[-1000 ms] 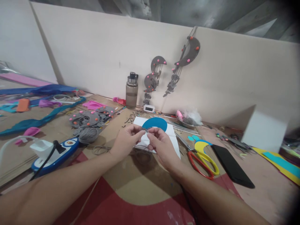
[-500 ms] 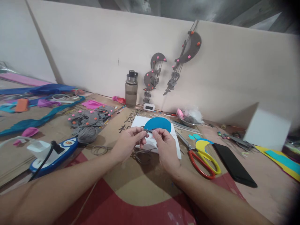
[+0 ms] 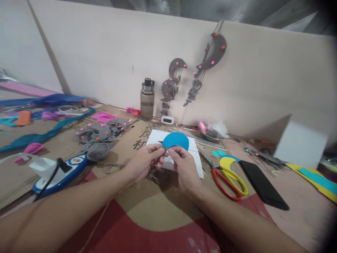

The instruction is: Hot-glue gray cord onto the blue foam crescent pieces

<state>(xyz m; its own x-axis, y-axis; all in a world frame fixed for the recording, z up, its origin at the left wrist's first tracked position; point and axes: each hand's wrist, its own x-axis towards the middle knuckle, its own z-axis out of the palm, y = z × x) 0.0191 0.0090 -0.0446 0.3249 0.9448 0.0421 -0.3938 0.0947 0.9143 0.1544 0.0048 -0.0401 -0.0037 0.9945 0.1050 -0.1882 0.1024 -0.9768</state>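
Both hands meet close together over a white paper sheet [image 3: 195, 163]. The fingertips of my left hand [image 3: 147, 158] are closed in a pinch at the left end of a blue rounded piece [image 3: 177, 140], which looks like a crescent cut-out. With thumb and fingers, my right hand [image 3: 185, 165] pinches at its lower edge. A thin dark line runs along that edge; I cannot tell whether it is cord. Loose grey cord [image 3: 159, 176] lies under the hands. Red-and-yellow-handled scissors [image 3: 226, 181] rest to the right of my right hand.
A black phone [image 3: 263, 184] lies beyond the scissors. To the left are a blue power strip [image 3: 61, 175], a grey yarn ball [image 3: 98, 151] and decorated grey crescents [image 3: 98, 133]. A water bottle [image 3: 147, 102] stands by the wall, where grey crescent hangings [image 3: 217, 54] hang.
The blue piece has shifted slightly left and its outline now looks more crescent-like. My right fingertips have moved a little left, nearer to my left ones.
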